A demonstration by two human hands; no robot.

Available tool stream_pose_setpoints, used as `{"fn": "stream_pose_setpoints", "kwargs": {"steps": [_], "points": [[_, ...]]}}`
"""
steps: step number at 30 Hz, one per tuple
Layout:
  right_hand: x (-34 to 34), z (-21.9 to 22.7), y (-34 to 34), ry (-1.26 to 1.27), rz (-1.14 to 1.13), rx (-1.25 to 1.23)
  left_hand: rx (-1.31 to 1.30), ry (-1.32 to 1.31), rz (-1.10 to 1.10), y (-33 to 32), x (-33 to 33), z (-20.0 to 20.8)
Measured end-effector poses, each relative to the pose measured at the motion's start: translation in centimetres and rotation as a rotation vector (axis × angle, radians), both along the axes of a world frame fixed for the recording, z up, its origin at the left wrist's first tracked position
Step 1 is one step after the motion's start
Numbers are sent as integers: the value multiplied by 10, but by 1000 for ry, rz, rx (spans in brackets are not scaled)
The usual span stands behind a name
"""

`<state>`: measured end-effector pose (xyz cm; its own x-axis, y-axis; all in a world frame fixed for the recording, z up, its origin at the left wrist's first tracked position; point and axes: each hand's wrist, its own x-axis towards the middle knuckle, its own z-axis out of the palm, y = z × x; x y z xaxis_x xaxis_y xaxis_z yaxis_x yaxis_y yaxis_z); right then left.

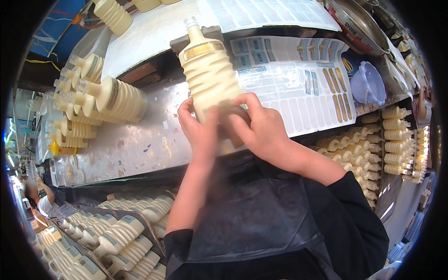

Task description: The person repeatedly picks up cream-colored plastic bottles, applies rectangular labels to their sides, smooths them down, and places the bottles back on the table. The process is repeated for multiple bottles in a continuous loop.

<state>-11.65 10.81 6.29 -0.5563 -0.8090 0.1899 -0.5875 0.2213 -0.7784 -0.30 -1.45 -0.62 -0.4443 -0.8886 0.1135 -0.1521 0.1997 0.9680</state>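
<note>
A cream bottle (210,77) with wavy ridges lies on the workbench in front of me. Its clear neck points away, and a gold label strip crosses its shoulder. The shoulder end rests on a dark block (213,33). My left hand (199,128) is at the left of the bottle's lower end, fingers curled against it and partly smeared by motion. My right hand (263,123) is closed at the lower right, thumb and forefinger around a dark brown rounded thing (235,114) by the base. What this thing is, I cannot make out.
On the bench's left stand several similar bottles (121,100). Label sheets (289,84), some with gold strips, lie at right, beside a pale purple bucket (368,84). Racks of bottles (119,235) sit below left, with more bottles (350,149) at right. Another person (45,203) is far left.
</note>
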Motion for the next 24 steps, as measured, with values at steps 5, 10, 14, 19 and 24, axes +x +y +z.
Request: {"fn": "stream_pose_setpoints", "kwargs": {"steps": [5,10,14,19,24], "points": [[-33,-27,17,-223,-137,33,144,241,-40,4,-3,-7],[-43,-54,22,-360,-213,40,199,324,-75,8,-4,-1],[-29,-39,21,-365,-189,-155,294,385,-69,7,-3,0],[-4,-5,7,-63,11,-95,83,169,-28,4,-7,-3],[-24,-36,17,-117,-148,-73,196,252,-45,7,-5,0]]}}
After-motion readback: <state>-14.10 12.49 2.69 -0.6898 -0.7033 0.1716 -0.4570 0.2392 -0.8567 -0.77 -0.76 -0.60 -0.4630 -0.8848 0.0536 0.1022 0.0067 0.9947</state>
